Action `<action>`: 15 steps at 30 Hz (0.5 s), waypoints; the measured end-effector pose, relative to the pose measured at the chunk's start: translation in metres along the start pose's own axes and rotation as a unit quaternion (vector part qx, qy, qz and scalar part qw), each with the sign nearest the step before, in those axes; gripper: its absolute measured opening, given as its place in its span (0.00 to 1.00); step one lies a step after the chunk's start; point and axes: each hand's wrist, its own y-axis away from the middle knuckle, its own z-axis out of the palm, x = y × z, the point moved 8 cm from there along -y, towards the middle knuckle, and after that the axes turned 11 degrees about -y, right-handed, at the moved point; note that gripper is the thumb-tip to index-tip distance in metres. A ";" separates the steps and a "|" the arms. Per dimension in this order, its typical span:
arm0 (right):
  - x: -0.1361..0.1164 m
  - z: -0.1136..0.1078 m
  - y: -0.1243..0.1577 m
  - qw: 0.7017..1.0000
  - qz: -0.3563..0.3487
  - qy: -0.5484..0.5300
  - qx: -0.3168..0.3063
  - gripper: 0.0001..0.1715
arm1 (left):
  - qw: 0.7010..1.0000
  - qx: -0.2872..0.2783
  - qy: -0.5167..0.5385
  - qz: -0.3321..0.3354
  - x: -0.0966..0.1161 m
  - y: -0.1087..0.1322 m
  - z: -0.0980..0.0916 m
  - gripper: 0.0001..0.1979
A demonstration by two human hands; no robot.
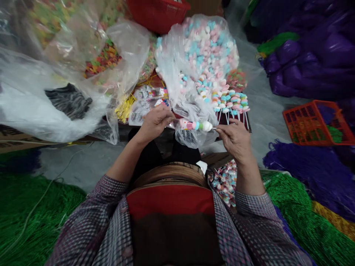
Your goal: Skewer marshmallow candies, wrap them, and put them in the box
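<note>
Marshmallow skewer [196, 125] level near marshmallow bag [206, 46]. Left hand [157, 120] pinches what looks like wrapper [175, 121]; right hand [234, 136] pinches stick [215, 128], fingertips together. I'd flag: hard pull could tear wrapper, slack pinch could drop skewer.

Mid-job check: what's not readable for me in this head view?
All in the head view:
- Candy stick: bottom end hidden by the right hand.
- Packets: lettering too small and blurred to read.
- Red basket: cut off by the top edge; contents unclear.
- Wrapped sweets: partly hidden by the right forearm.
</note>
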 end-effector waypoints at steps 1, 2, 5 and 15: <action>-0.001 0.001 0.000 1.000 0.007 -0.020 0.002 0.22 | 1.000 -0.008 -0.018 0.009 0.001 0.001 0.002 0.13; -0.003 0.002 0.000 0.999 0.019 -0.046 0.005 0.21 | 0.999 -0.009 -0.038 0.015 0.001 0.001 0.003 0.13; -0.003 0.007 0.001 0.985 0.088 -0.145 0.011 0.18 | 0.994 0.039 -0.101 0.003 0.002 0.001 -0.003 0.13; -0.002 0.051 0.015 0.886 0.238 -0.385 0.104 0.17 | 0.976 0.199 -0.009 -0.093 0.031 -0.020 -0.051 0.23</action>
